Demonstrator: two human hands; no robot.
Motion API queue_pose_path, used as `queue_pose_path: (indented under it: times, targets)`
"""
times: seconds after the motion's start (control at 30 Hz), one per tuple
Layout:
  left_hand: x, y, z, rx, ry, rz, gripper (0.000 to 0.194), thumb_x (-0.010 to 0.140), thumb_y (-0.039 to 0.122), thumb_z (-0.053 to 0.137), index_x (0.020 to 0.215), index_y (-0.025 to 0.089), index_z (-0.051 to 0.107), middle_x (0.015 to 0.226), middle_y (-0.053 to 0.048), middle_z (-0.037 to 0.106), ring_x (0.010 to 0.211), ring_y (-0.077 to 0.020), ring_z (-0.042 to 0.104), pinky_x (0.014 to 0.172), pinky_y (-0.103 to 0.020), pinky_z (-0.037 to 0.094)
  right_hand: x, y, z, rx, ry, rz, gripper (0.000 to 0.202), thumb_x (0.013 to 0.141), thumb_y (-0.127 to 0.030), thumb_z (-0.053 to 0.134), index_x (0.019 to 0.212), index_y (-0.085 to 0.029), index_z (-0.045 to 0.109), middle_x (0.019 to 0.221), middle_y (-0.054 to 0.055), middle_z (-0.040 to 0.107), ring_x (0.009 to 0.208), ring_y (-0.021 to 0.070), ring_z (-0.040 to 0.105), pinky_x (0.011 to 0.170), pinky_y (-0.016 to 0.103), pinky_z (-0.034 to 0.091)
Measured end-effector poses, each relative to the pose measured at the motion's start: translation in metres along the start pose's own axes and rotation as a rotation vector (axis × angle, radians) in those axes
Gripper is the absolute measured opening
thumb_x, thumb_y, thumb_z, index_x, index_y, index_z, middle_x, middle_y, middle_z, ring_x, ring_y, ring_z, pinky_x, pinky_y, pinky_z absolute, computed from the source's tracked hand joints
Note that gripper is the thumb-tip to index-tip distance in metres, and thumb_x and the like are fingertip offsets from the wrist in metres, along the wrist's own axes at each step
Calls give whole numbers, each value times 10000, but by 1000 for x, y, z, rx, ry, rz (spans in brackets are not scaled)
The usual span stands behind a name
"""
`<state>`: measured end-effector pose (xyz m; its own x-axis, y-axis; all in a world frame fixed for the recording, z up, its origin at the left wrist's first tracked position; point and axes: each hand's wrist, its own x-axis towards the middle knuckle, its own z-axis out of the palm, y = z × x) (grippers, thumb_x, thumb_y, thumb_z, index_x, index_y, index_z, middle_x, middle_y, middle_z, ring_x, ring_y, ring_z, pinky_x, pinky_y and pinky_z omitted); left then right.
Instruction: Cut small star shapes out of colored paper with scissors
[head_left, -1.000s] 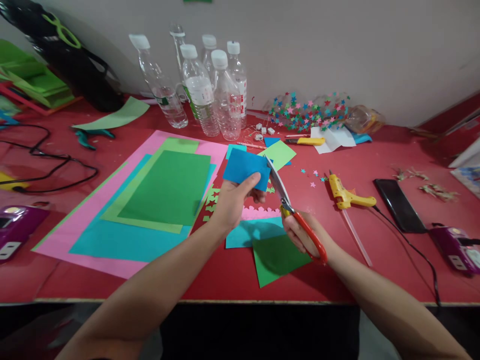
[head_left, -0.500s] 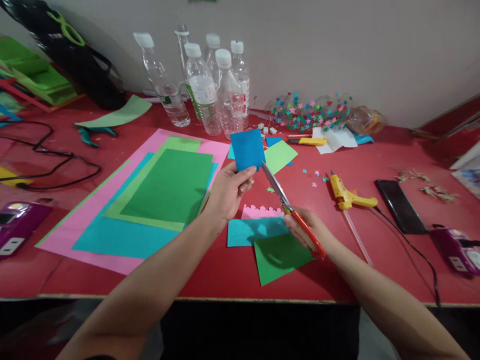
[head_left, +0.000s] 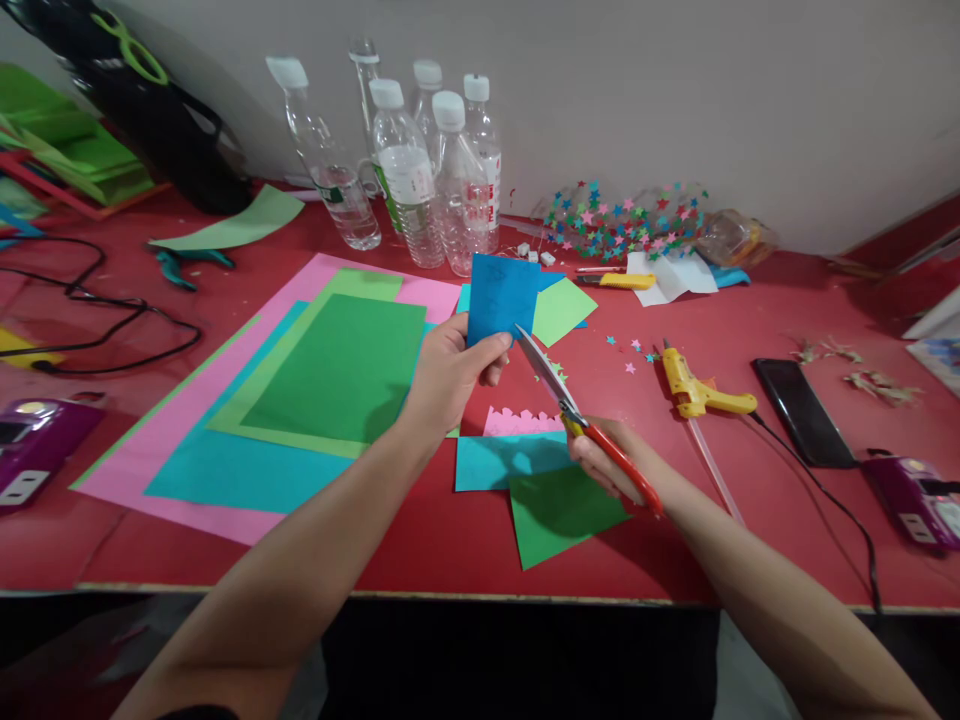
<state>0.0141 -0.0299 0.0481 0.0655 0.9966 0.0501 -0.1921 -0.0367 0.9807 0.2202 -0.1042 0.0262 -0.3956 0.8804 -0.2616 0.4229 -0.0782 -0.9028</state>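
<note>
My left hand (head_left: 457, 370) pinches a small blue sheet of paper (head_left: 504, 295) by its lower edge, thumb in front, and holds it upright above the table. Wrapped round the red handles of a pair of scissors (head_left: 574, 412) is my right hand (head_left: 611, 450). The scissors' blades look closed or nearly so, and their tips are at the blue paper's lower right part, close to my left thumb. Below the scissors lie a turquoise paper strip (head_left: 495, 464), a pink strip with a notched edge (head_left: 517, 421) and a green sheet (head_left: 562, 525).
Stacked coloured sheets (head_left: 337, 370) lie on the left. Several plastic bottles (head_left: 409, 190) stand by the wall, near a bottle covered in paper stars (head_left: 622, 222). A yellow glue gun (head_left: 694, 385), a phone (head_left: 802, 412) and a yellow cutter (head_left: 622, 281) are on the right.
The blue paper has turned straighter and moved slightly right. The scissors' tips have shifted a little left and down, from its right edge to in front of its lower part.
</note>
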Motion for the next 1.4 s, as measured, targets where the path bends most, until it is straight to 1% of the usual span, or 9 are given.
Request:
queue_pose_path:
  times: [0.23, 0.47, 0.73, 0.83, 0.93, 1.0, 1.1, 1.23, 1.4]
  targets:
    - [1, 2, -1, -19, -7, -39, 142, 704, 217, 651, 634, 164, 539, 495, 57, 528, 391, -28, 421, 396, -176, 308, -2, -3, -2, -15, 20, 23, 348, 867, -498, 486, 694, -212, 392, 473, -76, 376, 402, 77, 347, 409, 227, 257]
    - [1, 6, -1, -1, -4, -53, 138, 679, 212, 653, 636, 162, 531, 502, 60, 513, 395, -23, 399, 391, -177, 293, -2, -4, -3, -16, -6, 4, 396, 858, -564, 479, 698, -215, 381, 479, -78, 372, 407, 72, 338, 414, 225, 250]
    - [3, 9, -4, 12, -19, -75, 144, 651, 206, 669, 631, 159, 535, 514, 54, 523, 399, -23, 403, 388, -184, 276, -4, -5, -5, -14, -1, -2, 447, 866, -610, 442, 670, -219, 353, 496, -74, 357, 397, 65, 309, 404, 229, 218]
    - [3, 11, -5, -29, -41, -106, 151, 648, 216, 685, 633, 153, 549, 519, 46, 543, 396, -23, 411, 396, -187, 282, -3, -6, -3, 10, 14, 24, 451, 845, -622, 465, 669, -222, 355, 482, -80, 346, 389, 67, 306, 398, 230, 224]
    - [2, 10, -3, -111, -90, -165, 183, 663, 257, 697, 622, 148, 556, 515, 41, 546, 403, -22, 414, 416, -185, 303, -2, -6, 0, 37, 45, 65, 457, 838, -631, 458, 657, -223, 360, 458, -86, 328, 370, 67, 301, 385, 229, 231]
    - [1, 9, -1, -151, -103, -188, 190, 675, 279, 699, 635, 145, 572, 528, 36, 558, 412, -25, 426, 424, -184, 318, -2, -7, 1, 49, 61, 66, 462, 828, -639, 462, 653, -223, 363, 448, -90, 317, 360, 65, 297, 377, 227, 226]
    - [1, 6, 0, -137, -79, -156, 162, 689, 275, 689, 663, 150, 589, 549, 31, 579, 423, -35, 456, 432, -190, 343, -3, -7, 1, 52, 52, 52, 456, 821, -634, 484, 663, -224, 364, 452, -89, 328, 364, 67, 308, 380, 230, 227]
    - [1, 6, -2, -23, -57, -73, 144, 696, 257, 667, 652, 163, 567, 533, 38, 559, 421, -42, 457, 430, -195, 353, -3, -6, -2, 24, 17, 18, 449, 852, -615, 470, 670, -223, 351, 469, -80, 354, 387, 70, 318, 397, 235, 228]
    - [2, 7, -5, 33, -56, -60, 153, 677, 250, 680, 652, 166, 555, 526, 45, 549, 416, -39, 448, 425, -189, 346, -3, -2, -2, 2, -5, 2, 463, 860, -636, 444, 677, -220, 354, 485, -75, 359, 409, 76, 331, 413, 234, 234]
